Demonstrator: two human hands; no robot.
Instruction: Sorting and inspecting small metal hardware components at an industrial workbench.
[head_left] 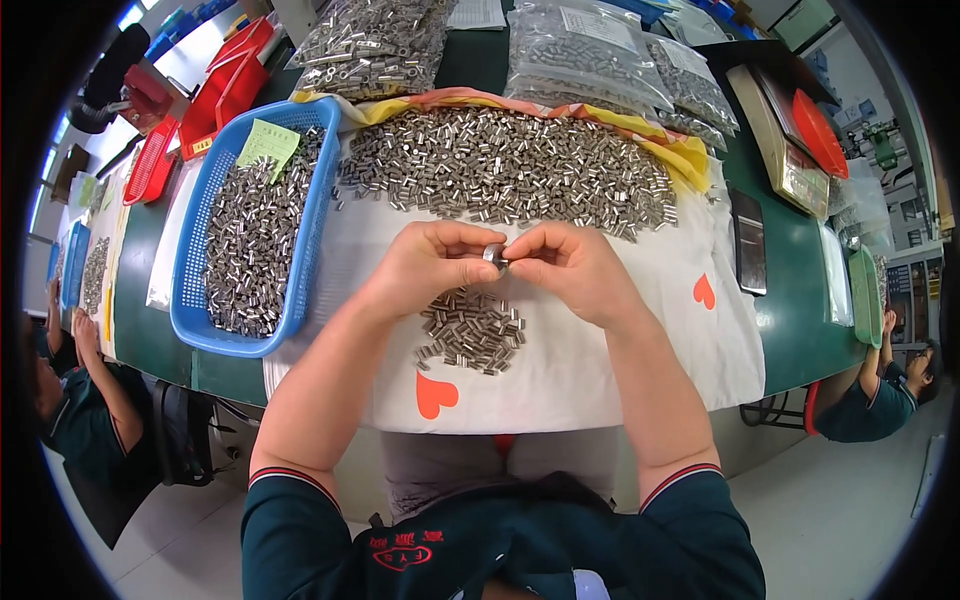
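My left hand pinches a short, shiny metal ring between thumb and fingers, over the white cloth. Against its other side, my right hand is closed in a pinch; whatever its fingertips hold is hidden or too small to name. Just below the hands lies a small pile of short metal cylinders. Beyond them a much larger heap of the same cylinders spreads across the cloth. To the left, a blue plastic basket contains more cylinders, with a green paper slip on top.
Clear bags of metal parts stand at the back. A dark phone lies on the green table at right, near a red dish. Red bins are at far left. Co-workers sit on both sides.
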